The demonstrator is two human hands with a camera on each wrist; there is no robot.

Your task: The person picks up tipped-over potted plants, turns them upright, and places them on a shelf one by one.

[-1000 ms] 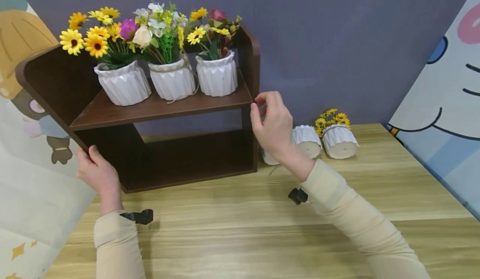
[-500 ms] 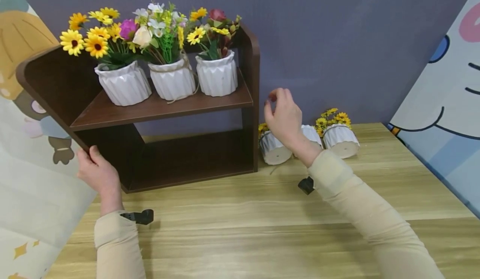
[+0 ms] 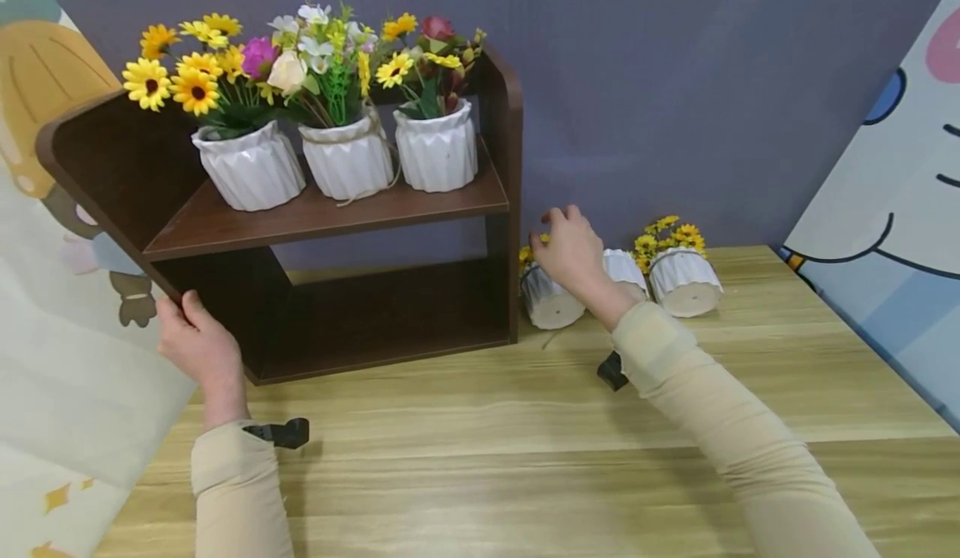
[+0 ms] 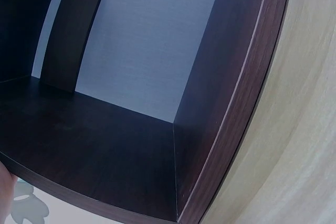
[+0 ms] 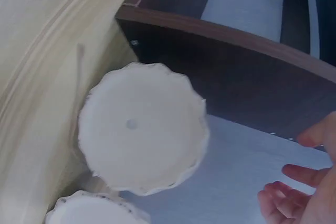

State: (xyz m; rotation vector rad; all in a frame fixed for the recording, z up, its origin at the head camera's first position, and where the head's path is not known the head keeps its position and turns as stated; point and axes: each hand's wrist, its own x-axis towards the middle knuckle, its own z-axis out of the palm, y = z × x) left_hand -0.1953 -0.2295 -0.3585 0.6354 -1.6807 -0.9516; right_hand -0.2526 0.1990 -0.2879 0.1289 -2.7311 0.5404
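Note:
My left hand (image 3: 201,343) grips the front edge of the left side panel of a dark brown two-tier shelf (image 3: 330,229), thumb on the near side. In the left wrist view only a bit of that hand (image 4: 5,187) shows at the lower left corner. My right hand (image 3: 573,258), fingers spread and slightly bent, hovers above a white ribbed flower pot (image 3: 551,300) that lies tipped with its base facing me. In the right wrist view the pot's round base (image 5: 142,129) is plain, and nothing is between the fingers (image 5: 310,174).
Three white pots of artificial flowers (image 3: 348,158) stand on the upper tier. Two more tipped pots, one partly behind my right hand and one farther right (image 3: 684,281), lie along the grey back wall (image 3: 660,83). All rests on a wood-grain table (image 3: 450,458).
My right hand left the shelf's right front edge, moved right, then lowered over the nearest tipped pot, its fingers spreading. My left hand keeps its hold on the side panel.

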